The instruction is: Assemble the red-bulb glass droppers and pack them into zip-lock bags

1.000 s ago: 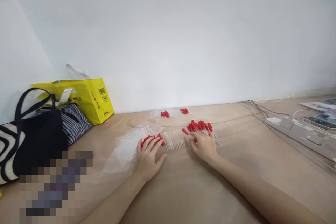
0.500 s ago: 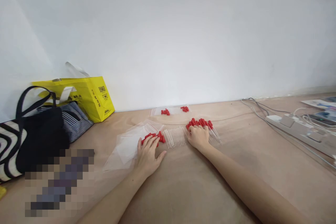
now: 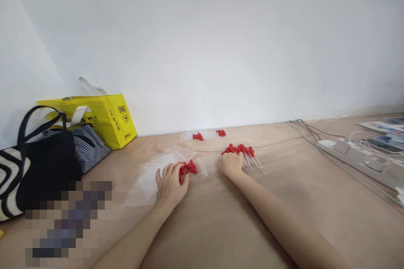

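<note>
Loose red rubber bulbs (image 3: 188,167) lie by my left hand (image 3: 171,187), whose fingers are apart and curved over the left side of the pile. The bulbs' far left part is hidden under those fingers. A row of thin clear dropper tubes (image 3: 207,167) lies side by side between my hands. My right hand (image 3: 232,164) is closed at the right end of this row, knuckles up; its fingertips are hidden, so what they grip cannot be made out. Just beyond and right of it lie several red-bulbed droppers (image 3: 249,153), their clear tubes pointing toward me.
Clear zip bags (image 3: 148,176) are fanned out left of the bulbs. Another clear bag (image 3: 208,134) with red bulbs and tubes lies by the wall. A yellow bag (image 3: 121,119) and a black bag (image 3: 50,166) stand left. A power strip (image 3: 356,159) with cables sits right.
My left hand has shifted left and drawn back a little, uncovering more red bulbs. My right hand has moved slightly left toward the tube row, and its fingers are tucked further under.
</note>
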{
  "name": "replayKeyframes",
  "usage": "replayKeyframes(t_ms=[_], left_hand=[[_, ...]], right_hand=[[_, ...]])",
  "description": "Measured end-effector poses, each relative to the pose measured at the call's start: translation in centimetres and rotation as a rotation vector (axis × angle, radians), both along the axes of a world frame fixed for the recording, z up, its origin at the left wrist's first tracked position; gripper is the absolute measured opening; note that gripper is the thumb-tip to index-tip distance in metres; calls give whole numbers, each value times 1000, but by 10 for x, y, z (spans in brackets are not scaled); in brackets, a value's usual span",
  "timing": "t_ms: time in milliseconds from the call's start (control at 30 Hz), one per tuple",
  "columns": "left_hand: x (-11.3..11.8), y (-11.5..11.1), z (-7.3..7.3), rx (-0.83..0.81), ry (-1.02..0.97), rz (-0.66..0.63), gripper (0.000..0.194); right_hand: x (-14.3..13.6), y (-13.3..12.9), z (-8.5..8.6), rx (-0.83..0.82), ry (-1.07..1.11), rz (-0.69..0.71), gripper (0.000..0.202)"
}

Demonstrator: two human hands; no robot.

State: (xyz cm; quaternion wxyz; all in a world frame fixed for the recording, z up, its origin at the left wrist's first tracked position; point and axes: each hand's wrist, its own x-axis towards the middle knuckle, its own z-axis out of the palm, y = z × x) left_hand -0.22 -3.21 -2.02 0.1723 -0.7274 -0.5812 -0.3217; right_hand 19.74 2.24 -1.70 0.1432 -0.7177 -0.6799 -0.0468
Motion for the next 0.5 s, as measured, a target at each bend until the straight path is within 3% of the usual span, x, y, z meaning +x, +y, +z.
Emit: replayKeyframes(t_ms=[300, 500], left_hand=[[-8, 17, 17, -95, 87, 117, 18], [-7, 28, 18, -119, 92, 129, 18]], right_hand=[[8, -15, 4, 81, -31, 12, 25], [45, -48, -14, 363, -4, 296, 21]])
